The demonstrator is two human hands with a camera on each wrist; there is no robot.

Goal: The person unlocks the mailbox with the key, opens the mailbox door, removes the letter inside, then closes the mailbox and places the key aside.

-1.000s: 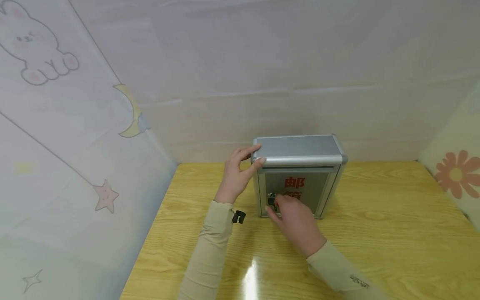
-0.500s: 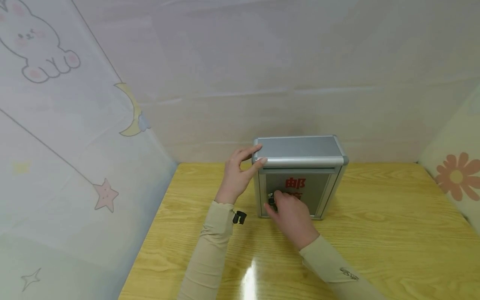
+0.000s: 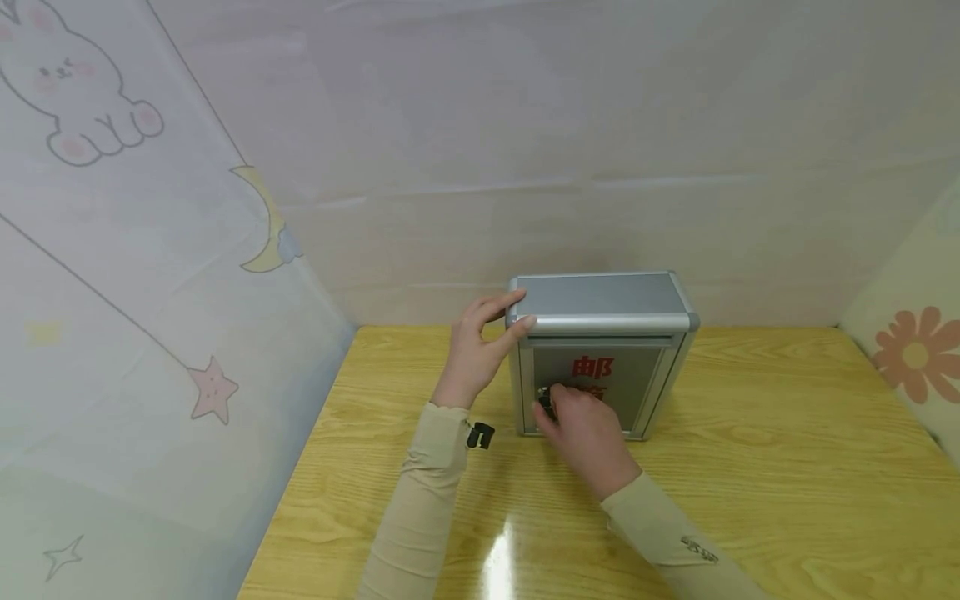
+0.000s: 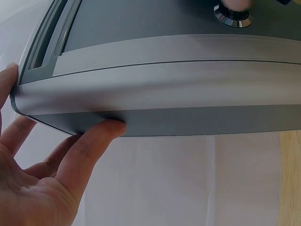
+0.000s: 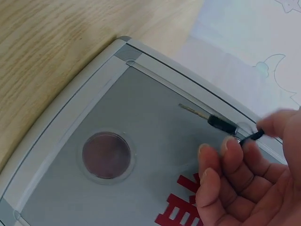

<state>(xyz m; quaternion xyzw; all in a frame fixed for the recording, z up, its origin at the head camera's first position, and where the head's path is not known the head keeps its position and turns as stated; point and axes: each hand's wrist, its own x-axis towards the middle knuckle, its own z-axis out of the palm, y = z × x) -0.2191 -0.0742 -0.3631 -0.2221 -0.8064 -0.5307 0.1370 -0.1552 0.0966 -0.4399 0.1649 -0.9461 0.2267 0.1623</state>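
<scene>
A grey metal mailbox with red characters stands upright on the table. My left hand grips its top left corner, fingers and thumb spread over the side and top edges. At the left of the door, my right hand pinches a black-headed key between thumb and index finger. That key's blade is hidden. A second key with a black head dangles from the same ring, its metal blade bare. In the left wrist view, a fingertip covers part of the round silver lock.
A wood-grain table bears the mailbox, near the pale back wall. On the door is a round clear window. A black clip sits at the left cuff. Printed sheets stand on both sides.
My right hand and forearm have shifted slightly left and turned a little at the lock. My left hand has kept its place on the mailbox corner. The mailbox stands where it was.
</scene>
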